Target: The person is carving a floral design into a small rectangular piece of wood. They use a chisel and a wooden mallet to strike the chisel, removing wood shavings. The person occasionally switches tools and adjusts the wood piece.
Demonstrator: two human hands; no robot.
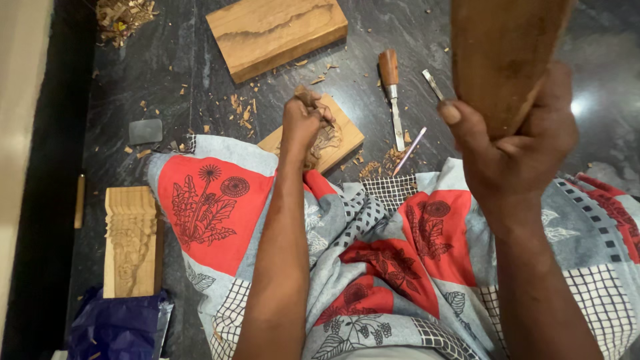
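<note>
My left hand is closed around a chisel handle, its tip resting on a small carved wooden block that lies on the dark floor in front of my knees. A relief figure is cut into the block's face. Raised close to the camera, my right hand grips a brown wooden mallet by its narrow end, above and to the right of the block. Patterned red and grey cloth covers my lap.
A larger plain wooden block lies at the top. A wooden-handled chisel, a short metal tool and a thin rod lie right of the carving. A carved bracket sits left, above blue plastic. Chips litter the floor.
</note>
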